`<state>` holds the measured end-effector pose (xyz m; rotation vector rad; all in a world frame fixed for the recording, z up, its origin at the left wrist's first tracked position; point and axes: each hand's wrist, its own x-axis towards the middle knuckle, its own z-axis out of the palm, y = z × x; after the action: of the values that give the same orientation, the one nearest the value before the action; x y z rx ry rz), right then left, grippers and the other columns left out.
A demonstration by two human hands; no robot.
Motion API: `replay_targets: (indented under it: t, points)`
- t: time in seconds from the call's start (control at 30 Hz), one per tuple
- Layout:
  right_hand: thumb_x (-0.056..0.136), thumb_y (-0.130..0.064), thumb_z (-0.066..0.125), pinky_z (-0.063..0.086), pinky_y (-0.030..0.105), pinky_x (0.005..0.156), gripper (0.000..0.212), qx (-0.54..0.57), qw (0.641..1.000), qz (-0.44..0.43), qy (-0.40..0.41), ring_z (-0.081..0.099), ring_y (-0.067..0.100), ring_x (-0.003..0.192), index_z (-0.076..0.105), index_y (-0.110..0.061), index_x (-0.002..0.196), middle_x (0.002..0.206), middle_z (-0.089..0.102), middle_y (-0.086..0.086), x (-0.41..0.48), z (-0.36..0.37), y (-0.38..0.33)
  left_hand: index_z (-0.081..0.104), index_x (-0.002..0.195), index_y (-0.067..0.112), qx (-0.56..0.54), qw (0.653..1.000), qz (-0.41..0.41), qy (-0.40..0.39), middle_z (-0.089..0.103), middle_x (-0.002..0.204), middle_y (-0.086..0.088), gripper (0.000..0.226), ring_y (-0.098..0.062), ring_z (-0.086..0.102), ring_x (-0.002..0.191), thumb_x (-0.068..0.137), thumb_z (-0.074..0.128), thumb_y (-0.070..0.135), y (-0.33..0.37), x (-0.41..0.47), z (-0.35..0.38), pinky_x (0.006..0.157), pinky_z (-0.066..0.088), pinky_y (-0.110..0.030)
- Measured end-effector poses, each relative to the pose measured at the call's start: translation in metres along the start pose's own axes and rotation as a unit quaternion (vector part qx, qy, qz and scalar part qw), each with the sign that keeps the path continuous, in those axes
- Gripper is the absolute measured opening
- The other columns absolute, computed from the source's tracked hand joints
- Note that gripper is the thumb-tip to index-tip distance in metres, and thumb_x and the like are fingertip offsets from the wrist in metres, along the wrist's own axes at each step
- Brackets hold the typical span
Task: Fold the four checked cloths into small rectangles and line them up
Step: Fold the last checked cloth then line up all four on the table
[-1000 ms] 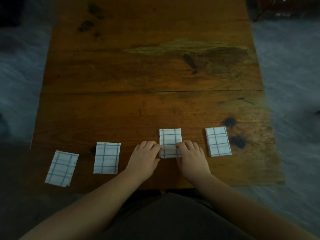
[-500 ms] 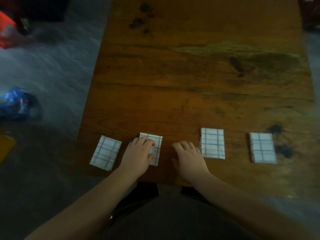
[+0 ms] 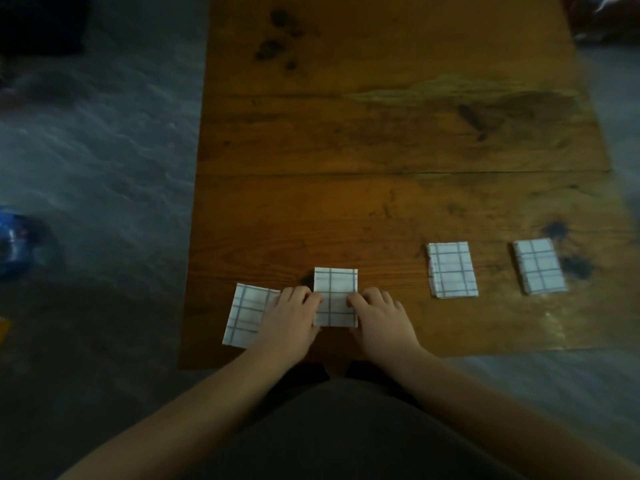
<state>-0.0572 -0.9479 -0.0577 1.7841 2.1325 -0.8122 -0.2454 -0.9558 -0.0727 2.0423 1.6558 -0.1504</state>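
Observation:
Four white checked cloths, each folded into a small rectangle, lie in a row near the front edge of the wooden table (image 3: pixel 381 140). The second cloth (image 3: pixel 335 289) sits between my hands. My left hand (image 3: pixel 289 320) presses its left edge with the fingertips and my right hand (image 3: pixel 384 320) presses its right edge. The leftmost cloth (image 3: pixel 244 315) lies tilted, partly under my left hand. Two more cloths (image 3: pixel 452 270) (image 3: pixel 538 266) rest further right, apart from my hands.
The table's left edge runs close to the leftmost cloth, and the front edge lies just below my wrists. A blue object (image 3: pixel 14 244) lies on the grey floor at the left. Dark knots mark the wood near the rightmost cloth.
My hands left the third cloth and moved left to the second one, which now sits straighter and a little further from me. The camera view swung left.

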Motion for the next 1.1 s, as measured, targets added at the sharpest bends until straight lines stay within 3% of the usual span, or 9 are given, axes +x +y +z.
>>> replay_targets:
  t: [0.33, 1.1]
  points:
    - [0.101, -0.032, 0.053, 0.04, 0.044, 0.109, 0.044, 0.009, 0.999, 0.017, 0.027, 0.045, 0.022, 0.132, 0.043, -0.031, 0.144, 0.143, 0.047, -0.004, 0.018, -0.017, 0.032, 0.039, 0.148, 0.027, 0.007, 0.999, 0.037, -0.005, 0.044, 0.144, 0.003, 0.057, -0.019, 0.038, 0.134, 0.097, 0.063, 0.032, 0.017, 0.044, -0.011, 0.112, 0.035, -0.036]
    - [0.101, -0.029, 0.054, 0.039, 0.045, 0.113, 0.042, 0.012, 0.999, 0.031, 0.033, 0.045, 0.022, 0.131, 0.044, -0.03, 0.142, 0.143, 0.047, -0.004, 0.014, -0.026, 0.068, 0.045, 0.141, 0.027, 0.025, 0.998, 0.056, 0.0, 0.046, 0.141, 0.002, 0.046, -0.02, 0.041, 0.13, 0.098, 0.06, 0.031, 0.061, 0.061, -0.004, 0.11, 0.038, -0.037]
